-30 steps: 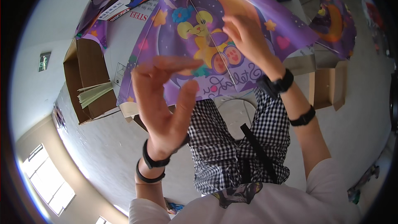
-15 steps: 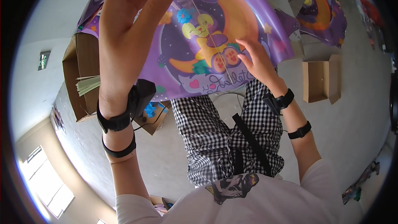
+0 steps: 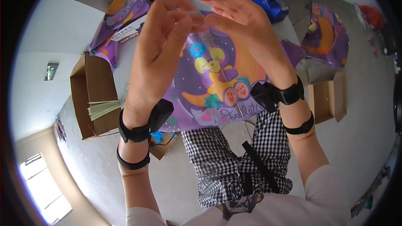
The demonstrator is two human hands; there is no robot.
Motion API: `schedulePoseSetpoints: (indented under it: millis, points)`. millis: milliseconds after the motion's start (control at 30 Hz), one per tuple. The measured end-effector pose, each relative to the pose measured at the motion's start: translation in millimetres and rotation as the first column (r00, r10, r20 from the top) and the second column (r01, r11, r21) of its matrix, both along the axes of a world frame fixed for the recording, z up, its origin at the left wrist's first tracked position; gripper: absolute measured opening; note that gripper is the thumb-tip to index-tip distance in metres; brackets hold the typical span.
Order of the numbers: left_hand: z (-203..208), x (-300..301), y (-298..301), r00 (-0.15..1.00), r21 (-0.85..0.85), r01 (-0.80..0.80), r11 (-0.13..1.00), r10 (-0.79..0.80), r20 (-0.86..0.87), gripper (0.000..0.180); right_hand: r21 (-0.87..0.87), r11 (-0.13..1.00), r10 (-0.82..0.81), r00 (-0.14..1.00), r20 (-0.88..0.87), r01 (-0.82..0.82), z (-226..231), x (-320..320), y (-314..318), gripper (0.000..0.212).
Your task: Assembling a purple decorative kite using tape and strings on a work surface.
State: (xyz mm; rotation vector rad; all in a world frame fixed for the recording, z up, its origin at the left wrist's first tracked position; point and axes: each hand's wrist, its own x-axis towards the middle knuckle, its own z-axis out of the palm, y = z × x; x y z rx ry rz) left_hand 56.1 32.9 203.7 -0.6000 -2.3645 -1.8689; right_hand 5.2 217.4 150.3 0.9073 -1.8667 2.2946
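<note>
A purple printed sheet [image 3: 188,115] with an orange moon and a yellow cartoon animal lies before me, its near edge over my lap. A thin pale line [image 3: 229,84] runs down its middle. Above the sheet's far part, my left hand [image 3: 161,44] has its fingers bent toward the thumb, closed on a clear strip [image 3: 206,37] that looks like tape. My right hand [image 3: 247,25] is raised close beside those fingertips. Its fingers are stretched out and apart from the thumb. The exact contact between the fingertips is blurred.
A blue tape dispenser [image 3: 266,0] stands at the far right of the work surface. More printed purple sheets [image 3: 125,6] pile up at the far left. An open cardboard box [image 3: 94,86] with pale strips stands left. Another open carton [image 3: 325,100] lies on the floor at right.
My right hand has lifted from the sheet's right side and moved up and left beside my left hand. More of the far work surface and the tape dispenser now shows.
</note>
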Motion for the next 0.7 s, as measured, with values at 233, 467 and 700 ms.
schedulePoseSetpoints:
  millis: [233, 467, 700]
  points:
    - [-2, 2, 0, 0.997, -0.018, -0.006, 1.0, 0.004, -0.072, 0.023, 0.131, 0.988, 0.082, 0.996, -0.033, -0.077, 17, 0, -10, 0.018]
    - [-28, -4, -29, 0.991, 0.417, -0.057, 0.907, 0.0, 0.133, 0.039, 0.109, 0.991, 0.065, 0.993, 0.097, -0.075, 30, 18, -6, 0.008]
    - [-132, 33, -16, 0.837, -0.17, -0.536, 0.827, 0.547, 0.016, 0.03, 0.031, 0.997, 0.059, 0.961, 0.271, -0.07, 29, 10, 1, 0.011]
